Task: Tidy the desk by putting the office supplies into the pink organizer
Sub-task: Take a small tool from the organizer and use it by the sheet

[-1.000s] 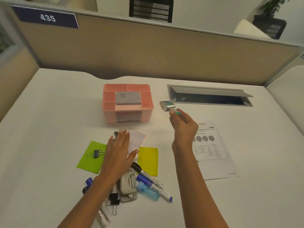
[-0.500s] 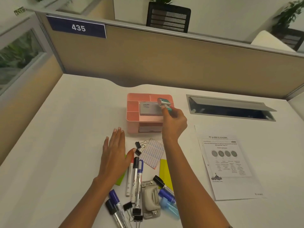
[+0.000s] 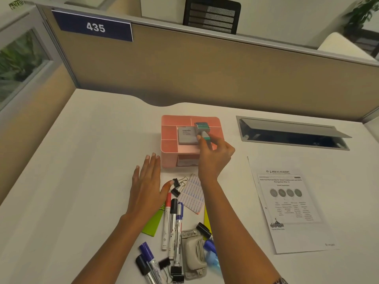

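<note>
Two hands in view; right hand (image 3: 213,158) extended over the pink organizer (image 3: 170,136), grip pinching a small teal-and-grey stamp (image 3: 202,129) above the organizer's top compartments, just beside the grey Camlin box (image 3: 187,136) lying inside; left hand (image 3: 146,187) flat on the white surface (image 3: 82,181), fingers spread, holding nothing; markers (image 3: 172,220), binder clips (image 3: 178,186) and a hole punch (image 3: 193,253) lie loose near the forearms.

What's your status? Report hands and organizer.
Right hand holds teal stamp over pink organizer. Left hand flat, empty. Nothing blocking.
</note>
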Demonstrator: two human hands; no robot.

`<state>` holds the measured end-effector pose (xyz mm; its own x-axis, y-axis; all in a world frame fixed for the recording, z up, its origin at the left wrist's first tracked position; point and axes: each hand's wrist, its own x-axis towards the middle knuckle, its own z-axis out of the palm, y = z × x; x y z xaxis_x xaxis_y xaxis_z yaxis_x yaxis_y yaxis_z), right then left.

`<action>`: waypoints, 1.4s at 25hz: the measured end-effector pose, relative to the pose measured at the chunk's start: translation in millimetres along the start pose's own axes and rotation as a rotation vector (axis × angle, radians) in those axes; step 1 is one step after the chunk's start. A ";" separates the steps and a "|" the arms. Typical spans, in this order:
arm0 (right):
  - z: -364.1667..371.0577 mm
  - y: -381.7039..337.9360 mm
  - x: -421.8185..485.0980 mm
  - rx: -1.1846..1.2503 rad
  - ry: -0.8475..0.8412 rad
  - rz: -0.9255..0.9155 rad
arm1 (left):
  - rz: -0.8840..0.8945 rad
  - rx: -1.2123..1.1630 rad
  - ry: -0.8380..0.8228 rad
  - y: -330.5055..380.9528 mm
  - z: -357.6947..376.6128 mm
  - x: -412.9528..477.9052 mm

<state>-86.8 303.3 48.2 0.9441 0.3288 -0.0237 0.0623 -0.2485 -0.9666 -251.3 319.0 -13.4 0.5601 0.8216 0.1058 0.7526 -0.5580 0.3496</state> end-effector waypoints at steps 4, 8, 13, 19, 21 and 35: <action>1.0 2.3 0.0 -0.041 -0.004 0.021 | 0.002 0.001 -0.009 -1.1 1.5 2.2; 2.4 3.1 1.0 -0.054 0.002 0.015 | 0.007 -0.002 -0.010 -2.3 2.9 2.5; 2.8 5.5 0.8 -0.071 0.005 0.003 | 0.012 -0.002 -0.016 -3.7 4.0 3.4; 2.0 6.7 0.7 -0.073 -0.007 -0.010 | -0.006 -0.012 -0.025 -1.3 4.2 3.4; 1.8 7.2 -0.1 -0.070 -0.020 -0.025 | -0.008 -0.018 -0.028 -0.9 3.6 3.2; -47.7 29.3 -13.9 -0.068 -0.036 -0.166 | -0.067 -0.128 -0.105 6.4 4.3 -25.9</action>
<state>-82.6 248.0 32.3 0.9067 0.4030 0.1244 0.2392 -0.2485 -0.9386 -259.5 293.7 -17.9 0.5483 0.8361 -0.0170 0.7428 -0.4775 0.4694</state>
